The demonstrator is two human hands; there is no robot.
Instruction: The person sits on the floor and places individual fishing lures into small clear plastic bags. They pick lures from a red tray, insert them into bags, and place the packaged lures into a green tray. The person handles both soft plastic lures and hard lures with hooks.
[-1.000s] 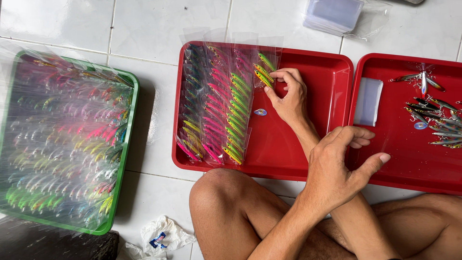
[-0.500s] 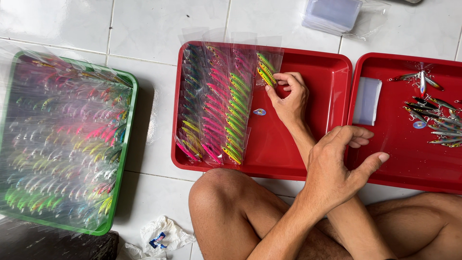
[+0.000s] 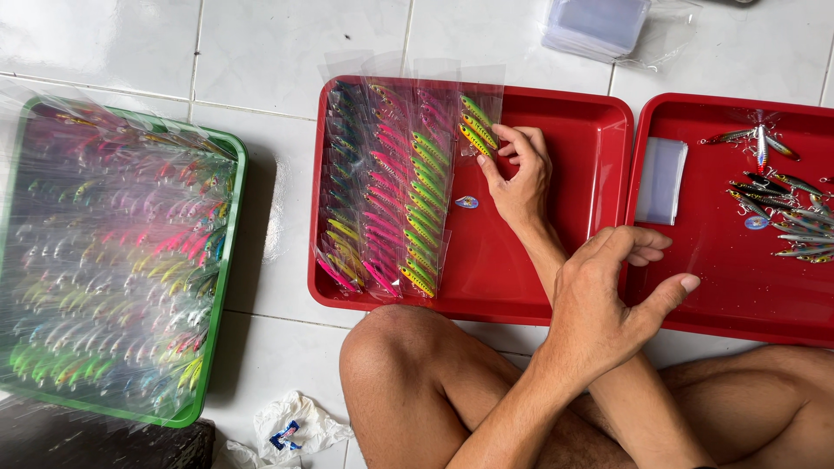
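Observation:
My arms are crossed. My right hand (image 3: 521, 169) reaches left into the middle red tray (image 3: 573, 130). Its fingertips pinch the edge of a clear packet of green-yellow fishing lures (image 3: 476, 130), which lies at the top of the rightmost row. Rows of bagged lures (image 3: 382, 191) in pink, yellow and green fill the left half of that tray. My left hand (image 3: 608, 300) hovers with its fingers spread over the gap between the two red trays and holds nothing. A small blue oval piece (image 3: 466, 202) lies on the tray beside my right wrist.
The right red tray (image 3: 695, 287) holds a stack of empty clear sleeves (image 3: 660, 181) and loose metallic lures (image 3: 786, 213). A green tray (image 3: 217, 287) piled with bagged lures sits at the left. More clear bags (image 3: 599, 26) lie at the top, crumpled white plastic (image 3: 291, 427) by my knee.
My right hand's fingers have shifted slightly on the packet at the top of the row. My left hand has stayed in place.

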